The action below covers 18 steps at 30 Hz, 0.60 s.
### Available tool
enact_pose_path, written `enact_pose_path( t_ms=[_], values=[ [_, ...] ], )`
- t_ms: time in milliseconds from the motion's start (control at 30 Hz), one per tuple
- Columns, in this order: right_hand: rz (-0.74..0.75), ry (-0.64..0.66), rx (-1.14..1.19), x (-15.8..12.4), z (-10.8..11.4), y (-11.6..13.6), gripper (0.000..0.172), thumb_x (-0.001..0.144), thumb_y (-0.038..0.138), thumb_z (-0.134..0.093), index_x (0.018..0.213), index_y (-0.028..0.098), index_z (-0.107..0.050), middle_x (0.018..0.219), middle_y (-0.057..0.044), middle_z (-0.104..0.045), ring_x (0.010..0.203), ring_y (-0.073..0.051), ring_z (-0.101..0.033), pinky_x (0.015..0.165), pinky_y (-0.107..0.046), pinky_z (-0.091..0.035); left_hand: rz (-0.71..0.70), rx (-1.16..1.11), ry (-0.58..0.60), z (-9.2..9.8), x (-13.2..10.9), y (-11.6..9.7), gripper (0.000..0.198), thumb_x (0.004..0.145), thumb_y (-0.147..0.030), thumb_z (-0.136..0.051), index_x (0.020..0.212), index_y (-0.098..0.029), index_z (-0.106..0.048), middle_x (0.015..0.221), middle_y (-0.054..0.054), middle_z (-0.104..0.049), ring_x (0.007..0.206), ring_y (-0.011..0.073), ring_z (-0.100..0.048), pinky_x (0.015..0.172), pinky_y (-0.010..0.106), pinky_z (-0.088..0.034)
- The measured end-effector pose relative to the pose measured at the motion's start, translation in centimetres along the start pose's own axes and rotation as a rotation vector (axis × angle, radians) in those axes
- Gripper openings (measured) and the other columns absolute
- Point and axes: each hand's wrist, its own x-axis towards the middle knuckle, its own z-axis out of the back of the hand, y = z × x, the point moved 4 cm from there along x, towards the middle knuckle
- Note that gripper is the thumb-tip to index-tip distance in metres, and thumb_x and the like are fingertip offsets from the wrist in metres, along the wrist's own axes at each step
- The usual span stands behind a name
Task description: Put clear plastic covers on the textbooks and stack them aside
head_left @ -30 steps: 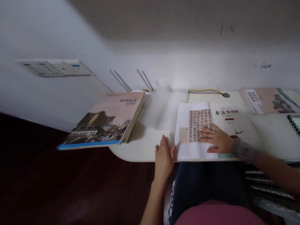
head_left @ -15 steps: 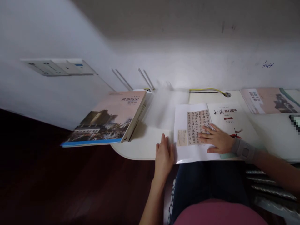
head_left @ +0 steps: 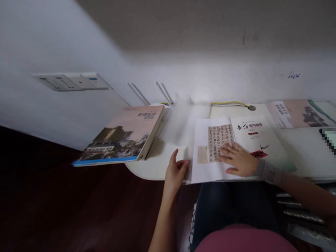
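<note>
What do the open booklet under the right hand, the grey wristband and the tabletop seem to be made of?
The open booklet: paper, perhaps lightly coated, judging by its flat, printed pages. The grey wristband: perhaps fabric or soft rubber, matt-looking; it curves like a flexible strap, but blur leaves the material open. The tabletop: possibly laminated board, from its smooth, plain white surface.

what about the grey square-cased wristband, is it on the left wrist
No, the grey square-cased wristband is worn at the base of the right hand, while the left hand has none.
</note>
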Motion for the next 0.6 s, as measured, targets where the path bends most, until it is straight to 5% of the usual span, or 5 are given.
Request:
enact_pose_path(
  t_ms=[200, 367, 500, 600],
  values=[
    [0.091, -0.005, 0.065, -0.1, -0.3, 2.1, 0.063, 0.09, 0.058, -0.033, 0.142, 0.022, -0.032, 0.151, -0.009, -0.025, 0.139, -0.029, -0.015, 0.112, -0.051, -0.008, -0.01, 0.007, -0.057, 0.1, -0.2, 0.1, 0.076, 0.074, -0.048, -0.058, 0.138, -0.015, -0.034, 0.086, 0.007, -0.069, 0.068, 0.0164, -0.061, 0.065, 0.029, -0.047],
    [0.102, -0.014, 0.188, -0.1, -0.2, 1.3, 0.074, 0.086, 0.064, -0.037, 0.145, 0.022, -0.026, 0.151, -0.01, -0.025, 0.14, -0.029, -0.015, 0.113, -0.051, -0.008, 0.002, 0.048, 0.048, -0.4, -0.3, -0.1, 0.08, 0.07, -0.045, -0.064, 0.138, -0.014, -0.034, 0.076, 0.002, -0.066, 0.065, 0.0156, -0.059, 0.06, 0.027, -0.045],
    [-0.122, -0.26, 0.403, -0.9, 0.4, -0.6, 0.07, 0.091, 0.055, -0.036, 0.147, 0.02, -0.015, 0.153, -0.011, -0.02, 0.141, -0.026, -0.01, 0.113, -0.05, -0.015, -0.027, -0.163, 0.133, -0.7, -0.3, -2.1, 0.073, 0.07, -0.039, -0.066, 0.134, -0.016, -0.04, 0.064, -0.005, -0.058, 0.057, 0.0102, -0.053, 0.057, 0.023, -0.043],
    [-0.352, -0.484, 0.603, -1.9, 0.2, -1.7, 0.067, 0.092, 0.053, -0.031, 0.148, 0.022, -0.01, 0.154, -0.009, -0.016, 0.141, -0.026, -0.011, 0.113, -0.05, -0.017, -0.127, -0.399, 0.116, -1.7, -0.7, -6.1, 0.071, 0.069, -0.033, -0.069, 0.134, -0.021, -0.042, 0.064, -0.006, -0.056, 0.058, 0.0076, -0.053, 0.061, 0.021, -0.044]
  ],
)
